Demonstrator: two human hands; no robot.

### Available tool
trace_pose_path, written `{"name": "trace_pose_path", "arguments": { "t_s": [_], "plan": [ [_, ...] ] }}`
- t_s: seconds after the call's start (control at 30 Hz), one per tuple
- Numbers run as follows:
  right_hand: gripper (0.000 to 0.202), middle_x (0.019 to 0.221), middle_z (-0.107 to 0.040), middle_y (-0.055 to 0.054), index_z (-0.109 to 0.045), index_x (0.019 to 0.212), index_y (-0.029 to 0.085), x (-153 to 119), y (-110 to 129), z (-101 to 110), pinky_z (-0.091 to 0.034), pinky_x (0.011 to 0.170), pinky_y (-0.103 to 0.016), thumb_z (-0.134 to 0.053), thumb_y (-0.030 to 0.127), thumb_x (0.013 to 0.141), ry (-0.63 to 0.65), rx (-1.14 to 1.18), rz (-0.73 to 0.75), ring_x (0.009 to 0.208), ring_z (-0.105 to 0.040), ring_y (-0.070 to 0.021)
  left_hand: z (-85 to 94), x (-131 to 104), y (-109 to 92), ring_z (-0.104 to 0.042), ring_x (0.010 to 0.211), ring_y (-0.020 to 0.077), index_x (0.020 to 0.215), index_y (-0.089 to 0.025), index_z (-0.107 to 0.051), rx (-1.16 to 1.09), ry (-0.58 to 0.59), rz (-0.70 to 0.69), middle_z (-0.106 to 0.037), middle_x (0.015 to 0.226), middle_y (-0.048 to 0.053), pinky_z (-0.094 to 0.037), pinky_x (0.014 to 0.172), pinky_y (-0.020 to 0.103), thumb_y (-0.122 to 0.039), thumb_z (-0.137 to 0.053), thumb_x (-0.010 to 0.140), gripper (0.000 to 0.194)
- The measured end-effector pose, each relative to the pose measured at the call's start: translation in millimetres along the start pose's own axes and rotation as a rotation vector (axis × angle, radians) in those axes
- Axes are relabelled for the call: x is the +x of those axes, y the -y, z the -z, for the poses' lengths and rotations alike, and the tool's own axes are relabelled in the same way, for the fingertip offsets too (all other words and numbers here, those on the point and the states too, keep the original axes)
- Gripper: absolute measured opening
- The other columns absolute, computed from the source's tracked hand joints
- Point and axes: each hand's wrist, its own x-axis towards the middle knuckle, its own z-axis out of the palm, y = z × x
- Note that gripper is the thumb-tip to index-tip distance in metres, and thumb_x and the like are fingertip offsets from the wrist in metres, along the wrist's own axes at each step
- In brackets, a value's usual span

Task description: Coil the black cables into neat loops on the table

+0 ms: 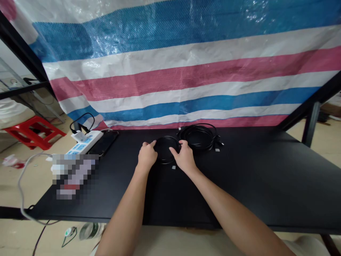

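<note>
A small round coil of black cable (165, 163) lies on the black table in front of me. My left hand (147, 155) is closed on its left side, with thumb and forefinger at the strands. At the right side of the loop, my right hand (185, 157) curls its fingers around the strands, the thumb pointing in over the ring. Behind and to the right lies a larger coil of black cable (198, 146), its plug end (220, 143) on the right. Small pale scraps, one of them a grey-white piece (174, 167), lie close to the coils.
A white power strip (84, 143) with a plugged-in adapter and a dark phone (105, 143) occupy the table's left side. A pixelated patch hides something in front of them. A striped plastic sheet (181, 78) hangs behind the table (255, 185). A red stool (37, 131) stands left.
</note>
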Motion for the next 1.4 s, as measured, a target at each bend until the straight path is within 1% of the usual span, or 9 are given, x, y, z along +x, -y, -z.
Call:
{"name": "trace_pose_path", "arguments": {
  "t_s": [0.13,0.23,0.37,0.6,0.73,0.9,1.1,1.23,1.4],
  "plan": [
    [0.031,0.09,-0.068,-0.014,-0.062,0.09,0.018,1,2,4,-0.052,0.079,-0.043,-0.062,0.045,0.076,0.019,0.021,0.04,0.084,-0.066,-0.0277,5.8,-3,-4,-0.049,0.122,0.0356,0.118,-0.015,-0.064,0.129,0.106,-0.027,-0.055,0.128,0.019,-0.04,0.097,0.042,-0.037,-0.042,0.08,0.05],
    [0.036,0.097,-0.068,-0.015,-0.065,0.095,0.016,2,5,6,-0.053,0.076,-0.042,-0.061,0.046,0.076,0.067,0.037,0.028,0.077,-0.066,-0.0252,8.3,-5,-2,-0.033,0.133,0.0422,0.131,-0.011,-0.052,0.17,0.206,-0.037,-0.039,0.145,0.023,-0.034,0.102,0.048,-0.065,-0.051,0.068,0.084],
    [0.043,0.121,-0.062,-0.019,-0.066,0.106,0.015,0,3,4,-0.054,0.08,-0.042,-0.06,0.046,0.075,0.162,0.062,0.049,0.093,-0.066,-0.0275,7.7,-3,5,-0.022,0.138,0.047,0.139,-0.016,-0.042,0.221,0.277,-0.064,-0.025,0.153,0.023,-0.027,0.105,0.053,-0.069,-0.07,0.041,0.115],
    [0.047,0.127,-0.06,-0.015,-0.063,0.116,0.018,-7,8,6,-0.046,0.098,-0.045,-0.059,0.041,0.076,0.237,-0.048,0.178,0.121,-0.053,-0.0296,6.1,0,8,-0.026,0.137,0.0447,0.125,-0.016,-0.057,0.211,0.085,0.032,-0.028,0.152,0.022,-0.026,0.106,0.054,-0.065,-0.066,0.057,0.084],
    [0.024,0.093,-0.071,-0.012,-0.069,0.091,0.02,-5,21,21,-0.052,0.078,-0.039,-0.055,0.034,0.078,0.214,-0.052,0.25,0.088,-0.067,-0.0268,3.7,3,9,-0.022,0.139,0.0429,0.113,-0.021,-0.066,0.173,-0.011,0.045,-0.035,0.149,0.016,-0.019,0.109,0.058,-0.057,-0.067,0.064,0.061],
    [0.026,0.055,-0.059,-0.002,-0.055,0.058,0.024,14,23,49,-0.043,0.057,-0.029,-0.049,0.036,0.08,0.047,-0.018,0.269,0.052,-0.055,-0.0165,-4.0,6,8,-0.038,0.133,0.0335,0.102,-0.027,-0.072,0.053,-0.069,-0.028,-0.055,0.135,0.011,-0.022,0.109,0.054,-0.029,-0.06,0.077,0.028],
    [0.027,0.049,-0.049,0.0,-0.045,0.054,0.025,41,-3,87,-0.042,0.059,-0.031,-0.05,0.039,0.077,-0.237,-0.069,0.149,0.052,-0.049,-0.0171,-7.5,3,6,-0.051,0.12,0.0313,0.091,-0.026,-0.074,-0.076,-0.158,-0.224,-0.065,0.119,0.01,-0.029,0.104,0.05,-0.032,-0.059,0.076,0.023],
    [0.016,0.06,-0.055,-0.003,-0.049,0.061,0.024,54,-17,103,-0.044,0.066,-0.034,-0.056,0.035,0.07,-0.364,-0.153,-0.117,0.064,-0.055,-0.0207,-6.7,5,7,-0.06,0.105,0.0282,0.073,-0.026,-0.075,-0.071,-0.124,-0.258,-0.071,0.104,0.008,-0.037,0.095,0.045,-0.026,-0.058,0.076,0.017],
    [0.015,0.067,-0.064,-0.006,-0.058,0.063,0.023,63,-24,113,-0.045,0.065,-0.035,-0.062,0.037,0.063,-0.251,-0.23,-0.478,0.074,-0.061,-0.0257,-10.2,6,5,-0.059,0.105,0.0267,0.074,-0.024,-0.073,-0.044,-0.129,-0.23,-0.07,0.105,0.006,-0.037,0.095,0.044,-0.016,-0.059,0.072,0.017]
  ]
}}
